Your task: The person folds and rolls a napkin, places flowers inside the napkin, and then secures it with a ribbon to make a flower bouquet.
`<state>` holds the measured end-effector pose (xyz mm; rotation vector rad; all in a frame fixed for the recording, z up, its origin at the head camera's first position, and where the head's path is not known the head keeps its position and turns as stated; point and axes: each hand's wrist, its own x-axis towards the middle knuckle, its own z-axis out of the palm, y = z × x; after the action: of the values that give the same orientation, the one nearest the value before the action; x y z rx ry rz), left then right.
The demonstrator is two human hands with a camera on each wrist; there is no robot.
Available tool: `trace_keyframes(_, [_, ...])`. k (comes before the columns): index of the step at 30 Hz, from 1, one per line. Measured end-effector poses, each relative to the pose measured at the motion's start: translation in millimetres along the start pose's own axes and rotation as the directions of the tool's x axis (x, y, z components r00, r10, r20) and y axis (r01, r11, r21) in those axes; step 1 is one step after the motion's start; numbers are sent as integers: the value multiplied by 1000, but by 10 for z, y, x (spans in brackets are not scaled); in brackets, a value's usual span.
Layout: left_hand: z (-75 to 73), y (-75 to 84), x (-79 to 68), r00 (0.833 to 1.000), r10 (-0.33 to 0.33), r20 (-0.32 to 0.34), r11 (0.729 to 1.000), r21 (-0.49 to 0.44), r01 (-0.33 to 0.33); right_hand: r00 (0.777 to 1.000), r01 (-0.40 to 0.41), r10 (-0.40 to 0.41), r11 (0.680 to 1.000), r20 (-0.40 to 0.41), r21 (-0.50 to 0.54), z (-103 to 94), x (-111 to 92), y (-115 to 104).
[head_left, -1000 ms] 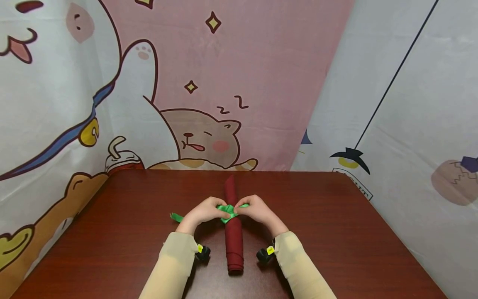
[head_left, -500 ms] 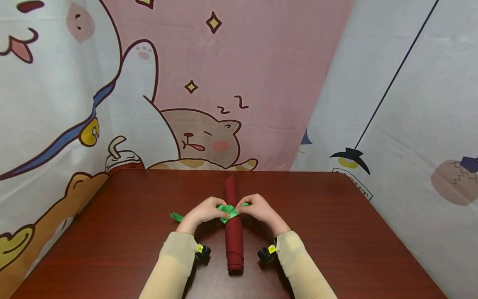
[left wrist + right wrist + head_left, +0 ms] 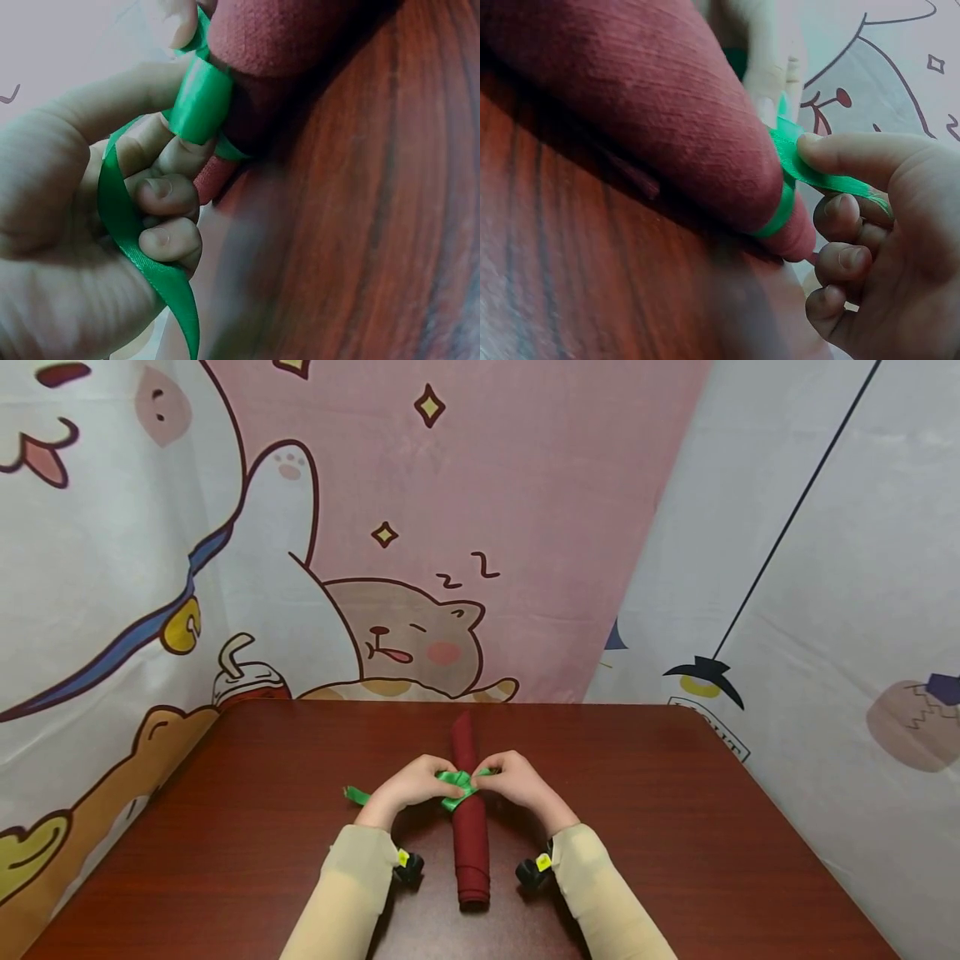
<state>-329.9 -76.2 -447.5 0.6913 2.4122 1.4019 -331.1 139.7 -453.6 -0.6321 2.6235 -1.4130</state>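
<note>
A dark red cloth roll (image 3: 471, 847) lies lengthwise on the table, with a green ribbon (image 3: 453, 779) round its middle. From the left, my left hand (image 3: 411, 781) pinches a loop of the ribbon between thumb and finger; in the left wrist view the green ribbon (image 3: 202, 101) bends over at the fingertips and a tail hangs across the curled fingers. On the other side my right hand (image 3: 517, 779) pinches the ribbon close against the roll. In the right wrist view a short frayed end of the green ribbon (image 3: 840, 182) passes under that thumb. The knot itself is partly hidden by fingers.
The brown wooden table (image 3: 637, 793) extends around the roll on every side. Behind it hangs a cloth backdrop (image 3: 555, 527) printed with cartoon animals. A free ribbon tail sticks out left of the left wrist. Small black cameras sit under both wrists.
The right hand shifts slightly right and then back toward the ribbon. The left hand stays nearly still, and the roll keeps its place.
</note>
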Motion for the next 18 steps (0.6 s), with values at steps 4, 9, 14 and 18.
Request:
trace_keyframes(4, [8,-2,3,1000,5,-6,1000,7,-5,1000,5,-5,1000,-4,-15,50,12,-6])
trace_keyframes(9, [4,-70,31,1000,-11,4,1000,-9,11,1000,13,-13,1000,1,-19,69,18,-7])
trace_keyframes(14, [1,-88,54,1000,-14,12,1000,-2,14,1000,-4,4,1000,-5,-13,10,4,-8])
trace_keyframes(18, [-3,-89,57,1000,-13,5,1000,11,13,1000,-8,8,1000,-26,-2,-50,-3,-1])
